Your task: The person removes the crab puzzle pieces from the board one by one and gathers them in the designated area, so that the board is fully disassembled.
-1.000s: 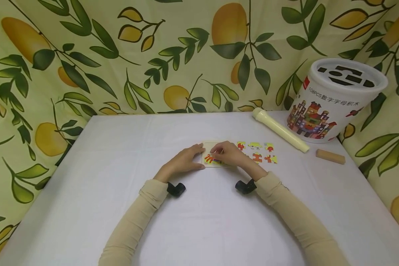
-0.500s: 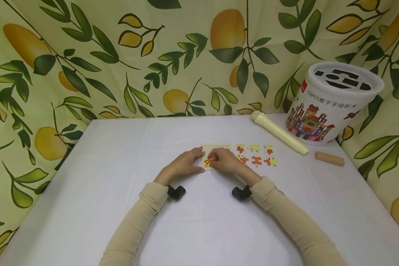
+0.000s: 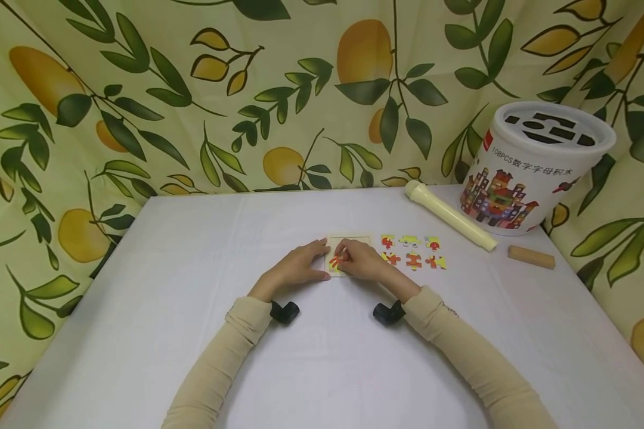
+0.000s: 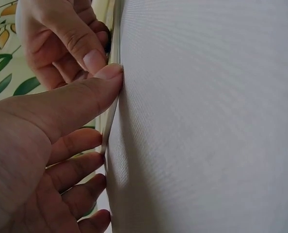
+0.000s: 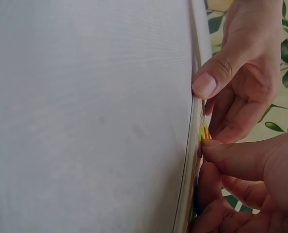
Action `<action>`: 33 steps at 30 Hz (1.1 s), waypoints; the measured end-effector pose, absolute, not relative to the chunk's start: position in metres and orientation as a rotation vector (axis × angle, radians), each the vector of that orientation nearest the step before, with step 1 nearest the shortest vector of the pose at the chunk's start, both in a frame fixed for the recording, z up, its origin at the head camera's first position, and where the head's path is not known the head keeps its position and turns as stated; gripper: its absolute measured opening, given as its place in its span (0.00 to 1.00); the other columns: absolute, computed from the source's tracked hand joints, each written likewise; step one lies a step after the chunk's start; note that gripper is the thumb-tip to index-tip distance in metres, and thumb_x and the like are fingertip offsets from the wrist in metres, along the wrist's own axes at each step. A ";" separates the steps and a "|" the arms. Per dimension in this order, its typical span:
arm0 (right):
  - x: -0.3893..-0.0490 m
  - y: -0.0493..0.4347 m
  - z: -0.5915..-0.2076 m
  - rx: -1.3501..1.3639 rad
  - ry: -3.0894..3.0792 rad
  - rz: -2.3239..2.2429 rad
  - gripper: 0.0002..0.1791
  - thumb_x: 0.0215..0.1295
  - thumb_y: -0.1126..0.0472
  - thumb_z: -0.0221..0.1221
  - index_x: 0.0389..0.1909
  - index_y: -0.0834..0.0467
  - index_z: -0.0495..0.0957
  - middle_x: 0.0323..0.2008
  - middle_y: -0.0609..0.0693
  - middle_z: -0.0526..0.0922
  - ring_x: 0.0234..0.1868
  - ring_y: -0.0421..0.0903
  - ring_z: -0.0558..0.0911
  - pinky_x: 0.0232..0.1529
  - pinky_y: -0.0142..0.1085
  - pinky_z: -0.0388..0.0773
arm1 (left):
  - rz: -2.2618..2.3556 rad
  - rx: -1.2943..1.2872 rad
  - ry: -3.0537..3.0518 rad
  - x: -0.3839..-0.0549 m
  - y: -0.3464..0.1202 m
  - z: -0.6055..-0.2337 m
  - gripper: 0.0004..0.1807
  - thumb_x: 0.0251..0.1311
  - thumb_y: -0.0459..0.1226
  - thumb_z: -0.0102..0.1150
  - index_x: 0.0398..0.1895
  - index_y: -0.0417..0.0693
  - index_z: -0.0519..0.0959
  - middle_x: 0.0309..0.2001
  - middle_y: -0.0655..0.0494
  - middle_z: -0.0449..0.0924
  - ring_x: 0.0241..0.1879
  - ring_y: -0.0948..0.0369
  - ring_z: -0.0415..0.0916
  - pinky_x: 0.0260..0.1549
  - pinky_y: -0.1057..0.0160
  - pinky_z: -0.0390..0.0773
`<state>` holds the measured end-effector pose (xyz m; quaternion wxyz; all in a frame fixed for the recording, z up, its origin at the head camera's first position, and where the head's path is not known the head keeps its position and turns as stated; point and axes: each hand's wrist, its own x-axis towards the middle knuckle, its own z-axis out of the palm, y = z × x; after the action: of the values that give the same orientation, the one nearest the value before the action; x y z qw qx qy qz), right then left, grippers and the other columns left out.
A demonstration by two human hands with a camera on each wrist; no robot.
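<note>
A thin jigsaw board (image 3: 334, 245) lies flat in the middle of the table in the head view. My left hand (image 3: 299, 264) holds it by its left side, thumb at the near corner and fingers along the far part of that edge. Over the board, my right hand (image 3: 362, 260) pinches a puzzle piece low against it; the curled fingers mostly hide that piece. A red and yellow picture part (image 3: 335, 261) shows on the board left of those fingertips. In the right wrist view, the right thumb (image 5: 236, 158) is right at the coloured surface (image 5: 205, 131).
Several loose red and yellow puzzle pieces (image 3: 414, 260) lie in two rows right of the board. Behind them are a cream microphone-shaped stick (image 3: 451, 215), a wooden block (image 3: 531, 257) and a white bucket of building blocks (image 3: 531, 167). A fruit-patterned cloth (image 3: 284, 119) hangs behind the table.
My right hand has come down and slightly left onto the board, its fingers closing in near the red picture part. The left hand stays at the board's edge. The head view has tilted slightly up.
</note>
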<state>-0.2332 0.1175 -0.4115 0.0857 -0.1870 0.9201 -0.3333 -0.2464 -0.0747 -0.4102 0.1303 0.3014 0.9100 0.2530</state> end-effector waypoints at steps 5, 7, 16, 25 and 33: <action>-0.234 0.118 -0.415 -0.585 2.753 -1.029 0.13 0.54 0.69 0.60 0.41 0.60 0.72 0.28 0.51 0.75 0.28 0.42 0.71 0.29 0.30 0.66 | 0.741 0.896 2.659 -0.247 -0.075 -0.412 0.35 0.51 0.44 0.65 0.62 0.40 0.67 0.70 0.48 0.56 0.69 0.52 0.54 0.66 0.54 0.55; -0.234 0.118 -0.416 -0.586 2.749 -1.043 0.13 0.53 0.69 0.60 0.41 0.60 0.72 0.28 0.51 0.76 0.28 0.42 0.71 0.29 0.30 0.66 | 0.740 0.898 2.666 -0.247 -0.075 -0.413 0.35 0.50 0.44 0.66 0.62 0.41 0.68 0.69 0.48 0.56 0.69 0.52 0.54 0.66 0.54 0.56; -0.235 0.120 -0.415 -0.588 2.768 -1.083 0.10 0.54 0.68 0.61 0.38 0.57 0.76 0.27 0.49 0.77 0.25 0.41 0.70 0.26 0.30 0.65 | 0.740 0.884 2.663 -0.246 -0.074 -0.412 0.36 0.50 0.45 0.66 0.62 0.41 0.67 0.69 0.48 0.57 0.69 0.52 0.55 0.66 0.53 0.56; -0.237 0.124 -0.412 -0.603 2.827 -1.143 0.03 0.58 0.63 0.61 0.32 0.53 0.80 0.27 0.46 0.81 0.29 0.41 0.73 0.31 0.32 0.67 | 0.736 0.868 2.665 -0.249 -0.075 -0.412 0.37 0.50 0.46 0.66 0.62 0.41 0.67 0.69 0.49 0.57 0.69 0.53 0.54 0.66 0.54 0.56; -0.239 0.139 -0.399 -0.596 2.809 -1.273 0.04 0.57 0.59 0.62 0.33 0.53 0.82 0.31 0.47 0.84 0.29 0.42 0.72 0.29 0.31 0.68 | 0.719 0.873 2.673 -0.251 -0.075 -0.412 0.37 0.49 0.46 0.66 0.63 0.42 0.67 0.69 0.49 0.58 0.69 0.52 0.55 0.66 0.53 0.56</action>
<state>-0.2386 0.1390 -0.3991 0.0002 -0.1898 0.8943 -0.4053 -0.2507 -0.0745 -0.4121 0.1193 0.2987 0.9144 0.2458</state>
